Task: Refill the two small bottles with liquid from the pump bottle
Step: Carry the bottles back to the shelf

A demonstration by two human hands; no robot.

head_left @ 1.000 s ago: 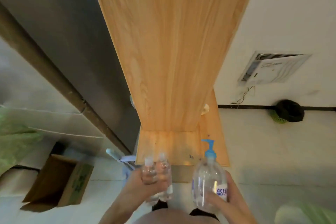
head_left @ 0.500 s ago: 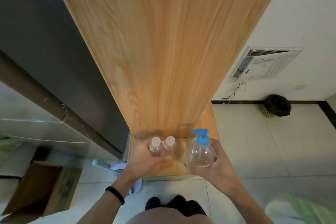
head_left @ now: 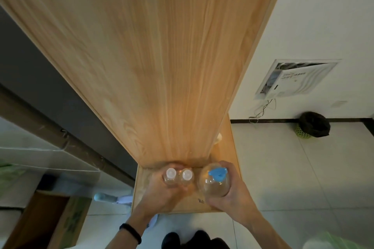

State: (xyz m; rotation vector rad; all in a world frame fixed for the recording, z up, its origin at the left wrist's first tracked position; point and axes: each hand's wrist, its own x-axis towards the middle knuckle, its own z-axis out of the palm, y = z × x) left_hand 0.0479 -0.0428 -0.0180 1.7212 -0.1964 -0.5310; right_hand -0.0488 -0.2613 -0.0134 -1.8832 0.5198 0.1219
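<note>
Pale wood, head view. A low ledge (head_left: 142, 188) juts out at the foot of a tall wood panel (head_left: 162, 66).

- Left hand (head_left: 159, 195), over the ledge: fingers and thumb wrapped round both small bottles (head_left: 171, 179) at once. The bottles are clear with white caps, upright and pressed side by side. A black wristband (head_left: 130, 232) is on that wrist.
- Right hand (head_left: 232, 196): fingers curled round the clear pump bottle (head_left: 214, 186), which is seen from above with its blue pump head (head_left: 217, 174) on top. It stands just right of the small bottles, close to the panel's base.
- Cannot tell whether the bottle bases touch the ledge; the hands hide them.

Surroundings: an open cardboard box (head_left: 60, 222) is on the tiled floor at lower left. A green bin (head_left: 312, 125) with a black liner stands by the far wall, with a white wall box (head_left: 293, 79) above it.
</note>
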